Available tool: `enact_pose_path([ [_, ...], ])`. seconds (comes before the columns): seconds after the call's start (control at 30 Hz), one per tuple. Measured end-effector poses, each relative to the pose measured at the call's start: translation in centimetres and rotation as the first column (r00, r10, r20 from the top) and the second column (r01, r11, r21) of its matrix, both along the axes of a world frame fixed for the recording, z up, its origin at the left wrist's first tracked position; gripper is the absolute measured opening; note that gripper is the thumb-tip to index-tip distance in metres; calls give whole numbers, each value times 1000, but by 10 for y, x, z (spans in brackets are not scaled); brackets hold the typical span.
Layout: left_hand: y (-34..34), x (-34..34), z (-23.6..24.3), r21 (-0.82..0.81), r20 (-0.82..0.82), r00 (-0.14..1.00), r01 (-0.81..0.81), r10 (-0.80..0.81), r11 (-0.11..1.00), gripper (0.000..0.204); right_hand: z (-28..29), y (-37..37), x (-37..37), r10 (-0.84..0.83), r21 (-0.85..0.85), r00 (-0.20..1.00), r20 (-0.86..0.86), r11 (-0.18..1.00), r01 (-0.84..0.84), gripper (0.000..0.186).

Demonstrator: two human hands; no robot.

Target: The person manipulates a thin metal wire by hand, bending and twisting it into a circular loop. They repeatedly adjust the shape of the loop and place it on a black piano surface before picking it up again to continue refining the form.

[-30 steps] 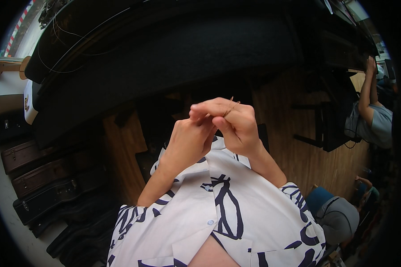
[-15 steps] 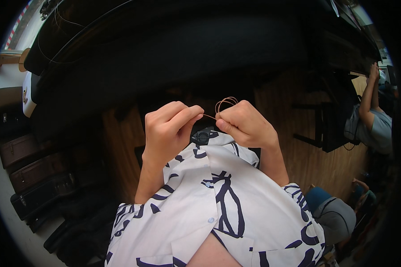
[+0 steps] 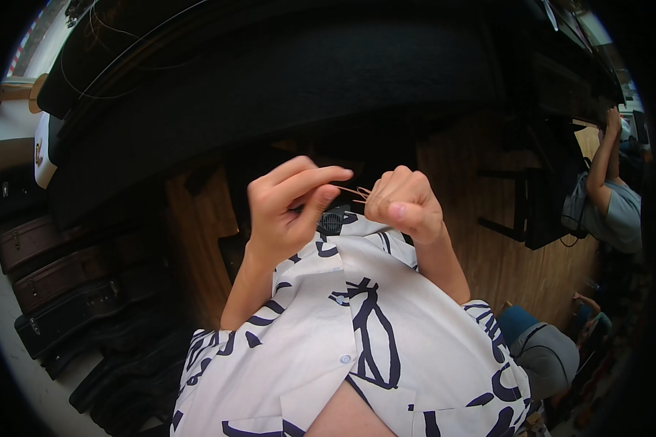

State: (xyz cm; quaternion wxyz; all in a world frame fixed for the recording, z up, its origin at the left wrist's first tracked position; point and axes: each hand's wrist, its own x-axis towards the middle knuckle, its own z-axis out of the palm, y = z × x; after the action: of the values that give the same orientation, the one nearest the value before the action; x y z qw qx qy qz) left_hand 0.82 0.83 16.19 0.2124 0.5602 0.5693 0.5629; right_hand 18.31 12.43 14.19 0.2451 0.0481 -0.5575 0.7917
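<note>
1. Grip, left side: the left hand (image 3: pixel 284 211) is raised with its index finger stretched toward the other hand and the thumb just below, only a narrow space between their tips. The wire reaches this spot, but I cannot tell whether it is pinched or merely touched. The slim finger posture probably suits something so thin.

2. Between the hands: a copper-coloured wire (image 3: pixel 356 192) crosses the short gap, with small loops close to the right knuckles. Being thin and bendy, it seems to need a hand at each end to stay up in the air (nothing else visible supports it).

3. Grip, right side: the right hand (image 3: pixel 407 207) is curled into a fist around the wire, thumb folded across the front. That closed hold likely keeps the loops together; how much wire lies inside is hidden.

4. Both hands are up in front of the patterned shirt (image 3: pixel 423 320), near each other, presumably so the fine wire can be watched from above.

5. Around them, from the left: brown and black cases (image 3: pixel 55 278) are ranged side by side, perhaps to save floor room. A large black surface (image 3: pixel 328 80) spans the space ahead. A small dark grille (image 3: pixel 332 223) shows beneath the hands. At the right, well apart, another person (image 3: pixel 614 211) sits with arms raised.
</note>
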Motion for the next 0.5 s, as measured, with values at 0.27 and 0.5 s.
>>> enact_pose_path([
  [0.27,6,20,-27,-114,614,758,359,-219,926,40,-18,-3,-10,-38,-590,984,173,796,135,47],
  [0.5,4,16,-40,-145,836,534,438,-127,887,54,-19,-8,-21,-79,-676,955,284,690,259,45],
])
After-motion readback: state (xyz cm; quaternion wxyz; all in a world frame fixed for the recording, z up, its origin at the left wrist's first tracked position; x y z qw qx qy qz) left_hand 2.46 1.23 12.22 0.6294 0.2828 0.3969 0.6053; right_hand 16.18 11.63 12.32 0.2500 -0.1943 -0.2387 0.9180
